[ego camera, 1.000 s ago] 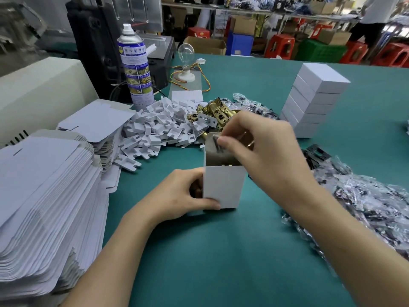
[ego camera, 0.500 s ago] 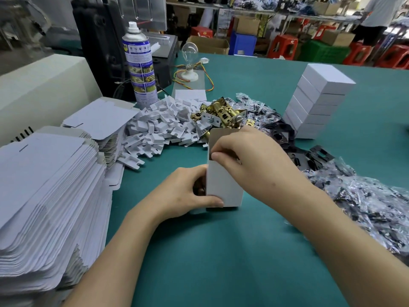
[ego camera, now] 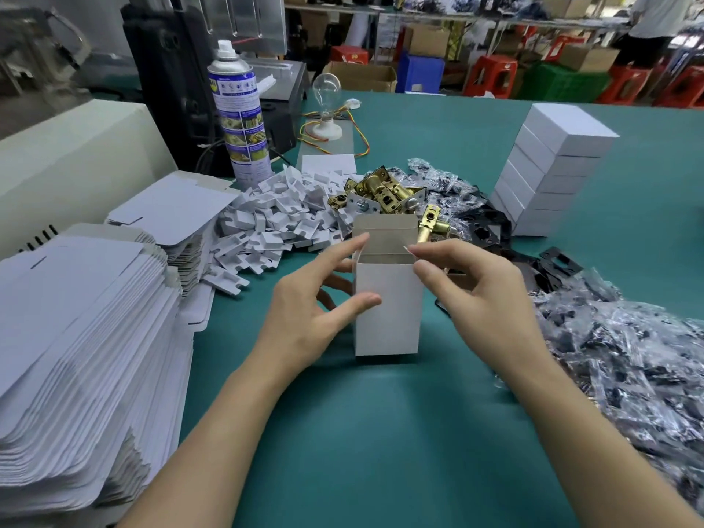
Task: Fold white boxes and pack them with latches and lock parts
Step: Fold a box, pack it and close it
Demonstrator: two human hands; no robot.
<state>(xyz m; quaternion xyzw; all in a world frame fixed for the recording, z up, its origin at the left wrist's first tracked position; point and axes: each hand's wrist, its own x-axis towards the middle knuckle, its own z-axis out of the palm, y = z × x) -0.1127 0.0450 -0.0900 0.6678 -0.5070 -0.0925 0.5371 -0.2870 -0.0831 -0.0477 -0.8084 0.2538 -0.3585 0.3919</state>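
Note:
A white box (ego camera: 386, 318) stands upright on the green table (ego camera: 381, 432), its lid flap (ego camera: 384, 230) raised at the back. My left hand (ego camera: 312, 310) touches it with spread fingers: thumb on the front face, index finger at the top left corner. My right hand (ego camera: 476, 295) pinches the box's top right corner between thumb and index finger. What is inside the box is hidden. Brass latches (ego camera: 381, 196) lie heaped just behind the box. Bagged lock parts (ego camera: 628, 367) are piled at the right.
Flat box blanks (ego camera: 76, 337) are stacked high at the left, with a pile of white card inserts (ego camera: 274, 219) beyond. Closed white boxes (ego camera: 552, 173) are stacked at the back right. Black plates (ego camera: 484, 230), a spray can (ego camera: 240, 120) and a light bulb (ego camera: 327, 89) stand behind.
My right hand came out of the box's top and now pinches its right corner. My left hand loosened its grip on the box and stretched its index finger up to the top left corner.

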